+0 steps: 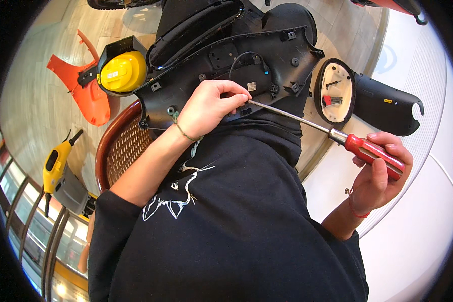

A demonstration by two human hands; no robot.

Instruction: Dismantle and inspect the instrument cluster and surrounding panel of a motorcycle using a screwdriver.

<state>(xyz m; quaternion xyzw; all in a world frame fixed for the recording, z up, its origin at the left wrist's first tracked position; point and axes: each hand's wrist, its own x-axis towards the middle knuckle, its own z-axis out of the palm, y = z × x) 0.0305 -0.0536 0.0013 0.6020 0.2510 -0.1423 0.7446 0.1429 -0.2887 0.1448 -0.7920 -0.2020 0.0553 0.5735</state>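
My right hand (380, 176) is wrapped round the red handle of a long screwdriver (297, 119), at the right. Its metal shaft slants up and leftward to my left hand (214, 106), whose thumb and forefinger pinch together at the tip. Whether a small screw sits between those fingertips is too small to tell. Below and beyond the left hand, a wide black plastic panel (180, 98) lies across my lap with its inner side up. It shows screw posts, clips and a thin black cable (235, 61) looping to a connector.
On the white table (332, 191) at the right lie a cream-lined tray (335, 80) with small black and red parts and a black curved cover (385, 103). Orange panels (93, 98), a black-and-yellow part (123, 71), a brown woven chair (128, 148) and a yellow handlebar unit (60, 168) are leftward.
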